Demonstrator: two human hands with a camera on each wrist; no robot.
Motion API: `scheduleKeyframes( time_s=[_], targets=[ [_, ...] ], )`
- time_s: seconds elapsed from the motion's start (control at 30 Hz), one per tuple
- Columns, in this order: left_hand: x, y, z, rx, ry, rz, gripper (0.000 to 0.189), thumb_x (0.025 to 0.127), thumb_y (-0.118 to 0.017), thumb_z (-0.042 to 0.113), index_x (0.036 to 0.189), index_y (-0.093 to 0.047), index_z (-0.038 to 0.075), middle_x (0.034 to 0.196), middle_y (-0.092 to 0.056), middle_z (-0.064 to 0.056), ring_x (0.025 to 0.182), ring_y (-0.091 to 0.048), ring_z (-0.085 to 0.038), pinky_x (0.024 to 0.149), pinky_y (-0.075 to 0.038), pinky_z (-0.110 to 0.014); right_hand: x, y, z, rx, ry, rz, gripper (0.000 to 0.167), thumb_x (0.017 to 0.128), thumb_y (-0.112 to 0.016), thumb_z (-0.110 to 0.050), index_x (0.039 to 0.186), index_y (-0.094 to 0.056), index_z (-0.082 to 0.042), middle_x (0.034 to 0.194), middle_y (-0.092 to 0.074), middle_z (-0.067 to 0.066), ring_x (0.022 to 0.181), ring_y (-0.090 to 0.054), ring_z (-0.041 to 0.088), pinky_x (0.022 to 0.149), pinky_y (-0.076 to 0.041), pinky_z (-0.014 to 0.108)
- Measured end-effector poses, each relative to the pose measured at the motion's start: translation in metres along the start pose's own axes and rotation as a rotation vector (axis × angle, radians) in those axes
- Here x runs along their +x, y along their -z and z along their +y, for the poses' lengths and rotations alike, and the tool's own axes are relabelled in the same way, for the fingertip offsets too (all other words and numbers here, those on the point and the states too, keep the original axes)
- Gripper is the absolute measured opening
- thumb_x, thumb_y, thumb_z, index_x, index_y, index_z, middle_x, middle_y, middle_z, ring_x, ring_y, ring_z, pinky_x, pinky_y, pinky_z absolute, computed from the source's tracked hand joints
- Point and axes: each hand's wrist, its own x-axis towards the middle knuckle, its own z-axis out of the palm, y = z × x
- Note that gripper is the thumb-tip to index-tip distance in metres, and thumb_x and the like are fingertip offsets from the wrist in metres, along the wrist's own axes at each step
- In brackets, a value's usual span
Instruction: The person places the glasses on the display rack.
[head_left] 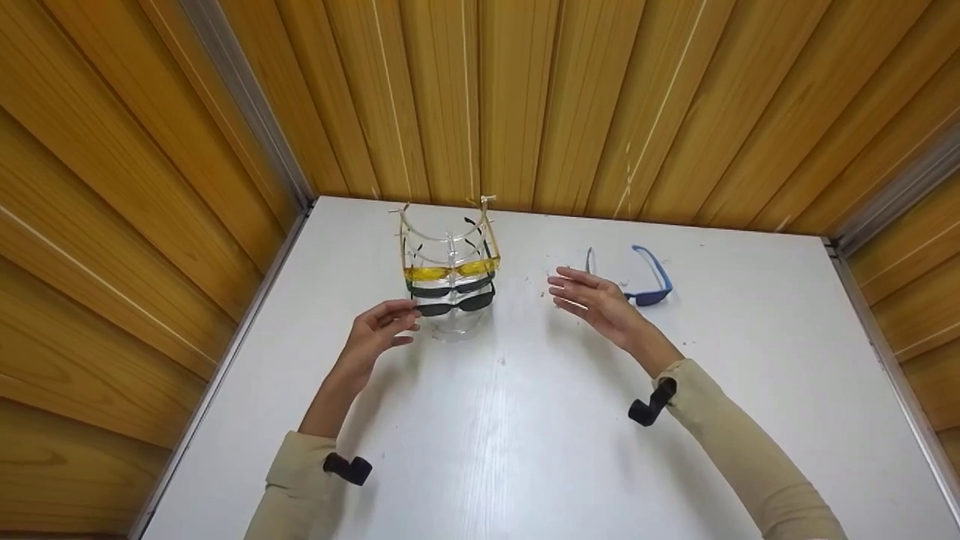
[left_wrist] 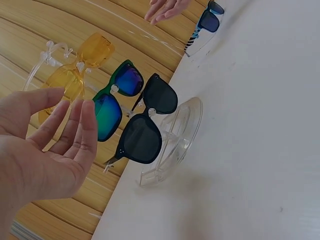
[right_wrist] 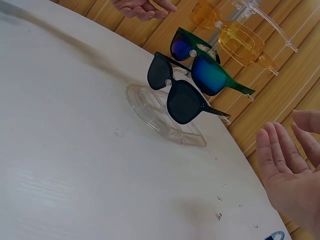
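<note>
A clear plastic display stand (head_left: 459, 330) holds three sunglasses one above another: a yellow pair (head_left: 427, 274) highest, a green-framed pair with blue mirrored lenses (left_wrist: 108, 117) in the middle, and a black pair (right_wrist: 185, 102) lowest. Beside the stand's left side is my left hand (head_left: 375, 330), fingers loosely bent and nothing held; in the left wrist view it overlaps the yellow pair. My right hand (head_left: 600, 304) hovers to the right of the stand, fingers extended and holding nothing. Just beyond it, blue sunglasses (head_left: 652, 298) lie on the table, partly hidden by that hand in the head view.
The white table (head_left: 510, 435) backs onto a wood-look panel wall (head_left: 510, 105), with similar panels on the left and right. One empty clear arm tier (head_left: 439, 257) tops the stand. Small specks (right_wrist: 218, 216) dot the table near the blue sunglasses.
</note>
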Motion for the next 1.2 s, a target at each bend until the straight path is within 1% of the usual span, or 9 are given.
scheduleKeyframes(
  time_s=[0.17,0.3,0.43,0.57,0.73,0.87,1.0,1.07,1.2],
  targets=[
    [-0.003,-0.010,0.004,-0.010,-0.015,-0.005,0.037,0.098,-0.067,0.008,0.133,-0.060,-0.004,0.116,-0.074,-0.007,0.097,-0.070,-0.013,0.084,-0.061,-0.028,-0.006,0.006,0.001,0.014,0.017,-0.033,0.029,0.103,-0.057,-0.005,0.129,-0.068,-0.012,0.127,-0.073,0.006,0.121,-0.069,0.021,0.109,-0.054,0.033],
    [-0.005,-0.018,0.006,-0.005,-0.031,-0.053,0.038,0.098,-0.067,0.010,0.133,-0.060,-0.005,0.112,-0.075,-0.001,0.098,-0.069,-0.014,0.085,-0.061,-0.029,-0.011,0.014,-0.001,-0.006,0.019,-0.045,0.030,0.104,-0.055,-0.005,0.130,-0.067,-0.013,0.128,-0.072,0.005,0.124,-0.067,0.021,0.109,-0.053,0.033],
    [-0.006,-0.027,0.006,0.012,-0.042,-0.114,0.036,0.098,-0.068,0.012,0.131,-0.062,-0.002,0.115,-0.074,-0.005,0.098,-0.069,-0.013,0.086,-0.061,-0.030,-0.018,0.023,-0.001,-0.022,0.008,-0.025,0.030,0.104,-0.056,-0.006,0.131,-0.066,-0.013,0.131,-0.071,0.005,0.126,-0.066,0.022,0.108,-0.054,0.031],
    [-0.004,-0.036,0.005,0.044,-0.043,-0.132,0.030,0.097,-0.069,0.012,0.126,-0.066,0.004,0.113,-0.073,-0.004,0.096,-0.070,-0.012,0.085,-0.061,-0.029,-0.026,0.033,0.001,-0.020,-0.004,-0.018,0.031,0.104,-0.057,-0.006,0.133,-0.065,-0.012,0.133,-0.070,0.007,0.124,-0.067,0.020,0.108,-0.054,0.032],
    [-0.002,-0.046,0.004,0.064,-0.051,-0.148,0.030,0.097,-0.069,0.011,0.126,-0.066,0.003,0.114,-0.073,-0.007,0.097,-0.071,-0.015,0.086,-0.062,-0.031,-0.037,0.049,0.004,-0.037,-0.017,-0.004,0.048,0.104,-0.056,-0.007,0.151,-0.045,0.001,0.134,-0.069,0.007,0.122,-0.067,0.018,0.108,-0.054,0.032],
    [0.001,-0.052,0.001,0.059,-0.051,-0.166,0.031,0.097,-0.069,0.011,0.126,-0.066,0.002,0.116,-0.072,-0.013,0.095,-0.071,-0.012,0.086,-0.062,-0.031,-0.045,0.063,0.003,-0.033,-0.011,0.005,0.057,0.106,-0.052,-0.006,0.156,-0.030,0.007,0.136,-0.068,0.008,0.124,-0.066,0.019,0.110,-0.053,0.032],
    [0.003,-0.057,-0.003,0.058,-0.054,-0.193,0.031,0.097,-0.069,0.012,0.126,-0.067,0.002,0.112,-0.074,-0.009,0.093,-0.070,-0.011,0.085,-0.062,-0.030,-0.056,0.075,0.000,-0.006,-0.018,0.042,0.054,0.106,-0.051,-0.005,0.156,-0.033,0.005,0.134,-0.070,0.009,0.125,-0.066,0.021,0.111,-0.052,0.034],
    [0.004,-0.060,-0.004,0.062,-0.058,-0.201,0.031,0.096,-0.070,0.013,0.125,-0.067,0.002,0.109,-0.074,-0.004,0.092,-0.071,-0.011,0.083,-0.062,-0.030,-0.062,0.081,-0.003,-0.005,-0.024,0.056,0.051,0.106,-0.051,-0.005,0.155,-0.037,0.003,0.131,-0.072,0.007,0.125,-0.067,0.021,0.112,-0.051,0.035],
    [0.007,-0.065,-0.005,0.051,-0.062,-0.206,0.031,0.096,-0.070,0.012,0.125,-0.068,0.002,0.108,-0.074,-0.004,0.091,-0.071,-0.011,0.081,-0.062,-0.029,-0.069,0.092,-0.009,-0.016,-0.016,0.075,0.043,0.106,-0.051,-0.006,0.149,-0.049,-0.002,0.129,-0.073,0.006,0.122,-0.068,0.019,0.111,-0.051,0.034]
  ],
)
